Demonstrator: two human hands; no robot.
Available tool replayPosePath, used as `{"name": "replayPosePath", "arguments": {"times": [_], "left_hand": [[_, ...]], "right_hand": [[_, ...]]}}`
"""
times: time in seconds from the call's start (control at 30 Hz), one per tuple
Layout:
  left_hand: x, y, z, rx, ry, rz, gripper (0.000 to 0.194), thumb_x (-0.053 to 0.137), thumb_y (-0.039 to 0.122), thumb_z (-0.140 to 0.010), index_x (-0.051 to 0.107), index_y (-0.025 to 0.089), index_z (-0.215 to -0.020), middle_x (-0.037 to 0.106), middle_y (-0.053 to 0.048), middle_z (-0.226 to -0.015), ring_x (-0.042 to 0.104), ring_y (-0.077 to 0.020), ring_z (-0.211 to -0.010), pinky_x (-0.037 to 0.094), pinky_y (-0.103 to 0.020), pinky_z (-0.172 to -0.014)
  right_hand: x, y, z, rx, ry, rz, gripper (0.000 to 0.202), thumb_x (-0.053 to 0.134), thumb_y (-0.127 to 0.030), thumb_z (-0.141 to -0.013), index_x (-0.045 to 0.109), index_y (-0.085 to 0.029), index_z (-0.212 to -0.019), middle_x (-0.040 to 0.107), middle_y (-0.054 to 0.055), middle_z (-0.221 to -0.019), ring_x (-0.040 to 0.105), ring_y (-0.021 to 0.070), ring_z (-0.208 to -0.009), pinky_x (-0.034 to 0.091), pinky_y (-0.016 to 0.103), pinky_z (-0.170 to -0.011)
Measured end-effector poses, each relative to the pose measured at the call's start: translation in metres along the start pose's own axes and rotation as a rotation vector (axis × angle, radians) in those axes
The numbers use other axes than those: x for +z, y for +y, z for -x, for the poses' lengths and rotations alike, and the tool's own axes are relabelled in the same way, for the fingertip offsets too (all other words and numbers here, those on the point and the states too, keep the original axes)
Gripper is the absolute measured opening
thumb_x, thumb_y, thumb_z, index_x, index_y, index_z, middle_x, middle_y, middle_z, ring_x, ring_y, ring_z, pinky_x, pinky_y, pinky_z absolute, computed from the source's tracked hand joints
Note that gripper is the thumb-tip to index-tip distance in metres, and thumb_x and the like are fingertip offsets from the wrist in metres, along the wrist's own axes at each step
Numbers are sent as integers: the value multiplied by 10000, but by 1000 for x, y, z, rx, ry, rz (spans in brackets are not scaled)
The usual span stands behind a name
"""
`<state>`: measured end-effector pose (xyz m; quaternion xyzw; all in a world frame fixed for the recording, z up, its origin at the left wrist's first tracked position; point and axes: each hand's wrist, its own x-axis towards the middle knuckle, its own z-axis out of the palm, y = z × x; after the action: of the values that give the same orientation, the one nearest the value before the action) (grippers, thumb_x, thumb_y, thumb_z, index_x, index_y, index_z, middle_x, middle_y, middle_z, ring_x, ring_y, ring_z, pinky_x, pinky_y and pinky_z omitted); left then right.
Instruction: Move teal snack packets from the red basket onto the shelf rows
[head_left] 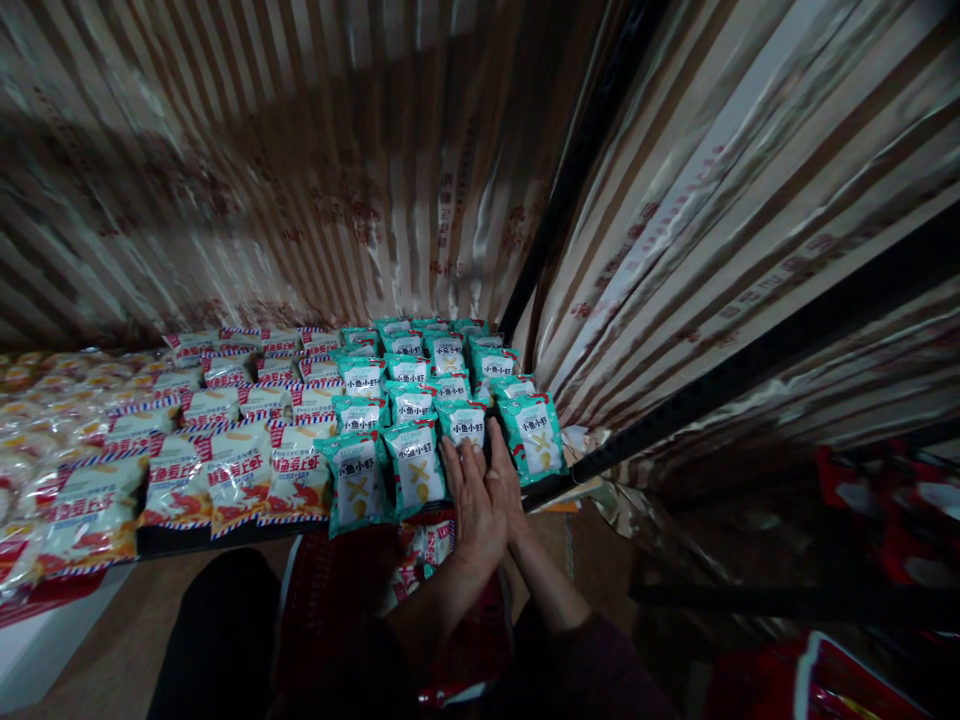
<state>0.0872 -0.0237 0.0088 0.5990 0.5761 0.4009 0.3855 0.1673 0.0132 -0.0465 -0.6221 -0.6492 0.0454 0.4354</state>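
Teal-and-white snack bags (418, 470) stand in several rows at the right end of a shelf (187, 538). My left hand (474, 500) reaches the front row, its extended fingers against the lower part of a teal bag (463, 424). Close beside it, partly overlapped, my right hand (508, 482) has straight fingers between that bag and the front right teal bag (534, 436). Neither hand has its fingers wrapped round a bag. The palms are hidden from view.
White-and-red snack bags (236, 470) fill the shelf's middle, with clear-wrapped items (37, 430) at left. Striped plastic sheeting (337, 170) hangs behind. A dark metal post (559, 200) stands at the corner. Below, a red bag (322, 600) holds more packets (437, 543).
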Motion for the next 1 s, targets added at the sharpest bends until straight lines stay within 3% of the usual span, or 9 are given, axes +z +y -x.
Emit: {"name": "replayPosePath", "arguments": {"times": [0.17,0.47,0.8,1.0], "left_hand": [[-3,7,-10,-58,7,35,618,334,257,-905,194,-14,-1443,46,-235,-1570,34,-244,-1466,99,-380,-1203],[-12,23,-22,-215,3,97,599,377,245,-880,270,56,-1438,171,-191,-1564,137,-236,-1459,122,-365,-1201],[-13,21,-26,-143,31,209,629,416,198,-825,291,73,-1428,332,-167,-1507,304,-220,-1405,239,-344,-1171],[-15,19,-27,-149,0,178,640,420,171,-812,297,33,-1424,298,-186,-1520,265,-233,-1422,196,-344,-1185]], "right_hand": [[4,-10,-19,64,-24,-79,558,360,-485,-905,398,-211,-1389,576,153,-1290,527,306,-1218,447,475,-961],[9,-13,-38,386,-76,-207,630,486,-557,-838,427,-158,-1323,627,143,-1197,555,254,-1173,439,361,-948],[-6,-28,-57,438,-111,-312,508,605,-515,-757,596,-151,-1112,689,129,-1055,639,263,-985,479,387,-905],[-14,-36,-59,525,-120,-367,570,645,-527,-728,564,-149,-1146,694,116,-1018,648,256,-933,500,397,-872]]}}
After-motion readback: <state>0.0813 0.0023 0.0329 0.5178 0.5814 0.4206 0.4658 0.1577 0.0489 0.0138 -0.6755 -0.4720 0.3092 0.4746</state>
